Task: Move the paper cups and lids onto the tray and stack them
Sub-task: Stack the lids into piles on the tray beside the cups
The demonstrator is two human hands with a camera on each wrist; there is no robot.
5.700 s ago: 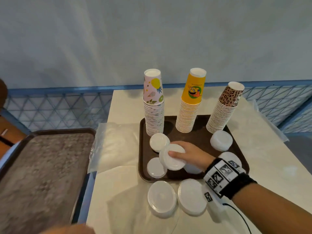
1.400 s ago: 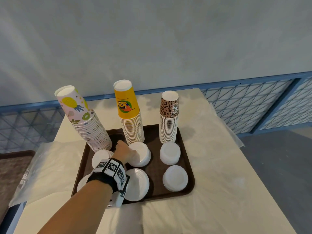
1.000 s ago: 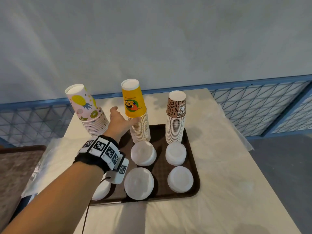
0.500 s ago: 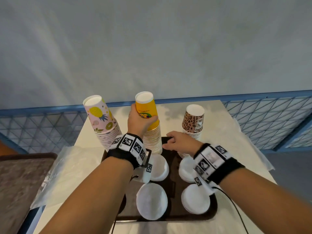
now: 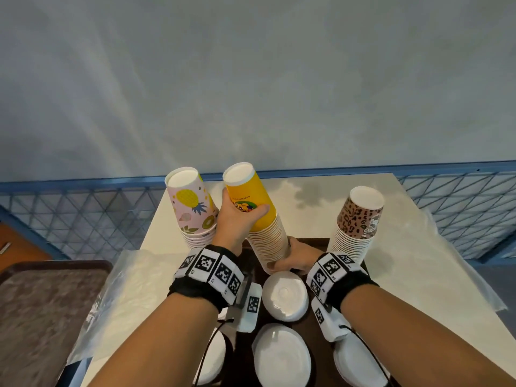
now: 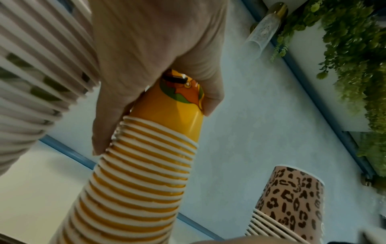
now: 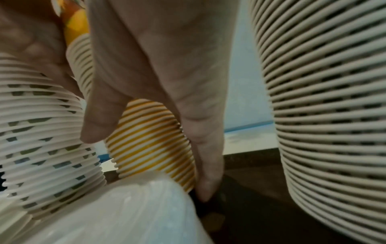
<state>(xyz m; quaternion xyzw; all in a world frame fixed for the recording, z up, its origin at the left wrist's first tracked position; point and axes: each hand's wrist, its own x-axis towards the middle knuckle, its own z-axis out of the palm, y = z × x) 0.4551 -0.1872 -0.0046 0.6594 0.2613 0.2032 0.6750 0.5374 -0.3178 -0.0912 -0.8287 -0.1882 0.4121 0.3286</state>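
Left hand (image 5: pixel 233 223) wrapped round the top cup of the yellow cup stack (image 5: pixel 261 222), thumb across the printed picture. Right hand (image 5: pixel 294 254) gripping the same stack's base, fingers curled round the lowest rims just above the brown tray (image 5: pixel 321 243). Stack tilted leftward, close beside the pineapple cup stack (image 5: pixel 195 212). Leopard cup stack (image 5: pixel 356 223) well apart on the right. 4 white lid piles (image 5: pixel 284 296) on the tray's near part, below the wrists.
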